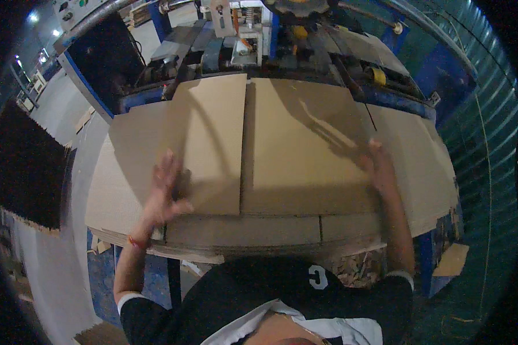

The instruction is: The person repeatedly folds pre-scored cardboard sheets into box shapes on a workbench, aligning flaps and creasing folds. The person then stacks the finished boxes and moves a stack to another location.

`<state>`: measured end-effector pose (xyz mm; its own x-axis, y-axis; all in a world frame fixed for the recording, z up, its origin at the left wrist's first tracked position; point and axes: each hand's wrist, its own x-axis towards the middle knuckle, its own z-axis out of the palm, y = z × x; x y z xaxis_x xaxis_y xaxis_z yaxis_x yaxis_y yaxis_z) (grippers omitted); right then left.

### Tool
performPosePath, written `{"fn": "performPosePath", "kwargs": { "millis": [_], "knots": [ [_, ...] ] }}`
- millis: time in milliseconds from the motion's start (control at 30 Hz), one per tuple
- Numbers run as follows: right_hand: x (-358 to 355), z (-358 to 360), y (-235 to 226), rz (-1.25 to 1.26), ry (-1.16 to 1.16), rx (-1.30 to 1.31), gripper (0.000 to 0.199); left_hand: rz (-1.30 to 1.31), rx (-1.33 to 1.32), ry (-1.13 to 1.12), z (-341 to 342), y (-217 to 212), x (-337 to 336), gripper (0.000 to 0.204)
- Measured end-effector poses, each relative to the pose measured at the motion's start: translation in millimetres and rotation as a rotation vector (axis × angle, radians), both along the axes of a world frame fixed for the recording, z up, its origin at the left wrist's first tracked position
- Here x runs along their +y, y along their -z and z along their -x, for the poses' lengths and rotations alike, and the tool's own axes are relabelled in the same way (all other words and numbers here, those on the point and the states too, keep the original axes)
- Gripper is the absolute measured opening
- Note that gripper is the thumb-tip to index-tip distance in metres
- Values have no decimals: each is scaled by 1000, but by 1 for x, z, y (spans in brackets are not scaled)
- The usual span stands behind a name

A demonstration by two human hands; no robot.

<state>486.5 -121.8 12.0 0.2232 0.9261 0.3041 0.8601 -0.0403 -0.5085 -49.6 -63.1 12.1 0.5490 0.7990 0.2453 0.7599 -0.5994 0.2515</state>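
- Two bare hands, set on opposite sides, presumably for even control of two flat, brown, rectangular cardboard panels: left panel (213,149) and right panel (305,149).
- Left hand (166,192) wide, fingers spread, thumb toward the middle, over the outer side of the left panel; nothing visibly gripped.
- Right hand (381,167) blurred, by the outer edge of the right panel, fingers pointing away from the body; hold or mere contact impossible to tell.
- Panels side by side between the hands, with one narrow dark gap; laid flat, probably for full support from below.
- Counted: one broad stack of brown cardboard sheets (242,230) underneath, layers too close to number; one blue-framed metal machine (265,40) beyond the far edge, with one upright silver coil spring (250,19); one thin red wristband (137,241) on the left wrist; one loose brown cardboard scrap (450,260) at lower right.
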Motion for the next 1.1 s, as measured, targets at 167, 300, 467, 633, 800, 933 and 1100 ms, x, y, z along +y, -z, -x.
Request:
{"fn": "performPosePath", "kwargs": {
  "millis": [167,300,467,633,800,933,1100],
  "knots": [
    [-68,37,-2,407,-335,-484,87,-71,-2,70,-18,0,-24,90],
    [-41,45,-6,316,-369,-468,92,-96,-145,-11,-15,-7,9,75],
    [1,53,-11,369,-331,-493,82,-216,-81,-59,-12,10,67,54],
    [77,10,12,164,-279,-208,59,-151,-315,-79,-50,33,131,53],
    [120,-12,31,24,217,-540,43,-442,-269,-119,-88,2,182,66],
    [41,-61,9,34,445,-85,48,-480,-322,-412,-23,-14,110,66],
    [-128,-140,30,-227,1135,-77,59,-260,-172,-993,64,26,-12,75]
  ]
}}
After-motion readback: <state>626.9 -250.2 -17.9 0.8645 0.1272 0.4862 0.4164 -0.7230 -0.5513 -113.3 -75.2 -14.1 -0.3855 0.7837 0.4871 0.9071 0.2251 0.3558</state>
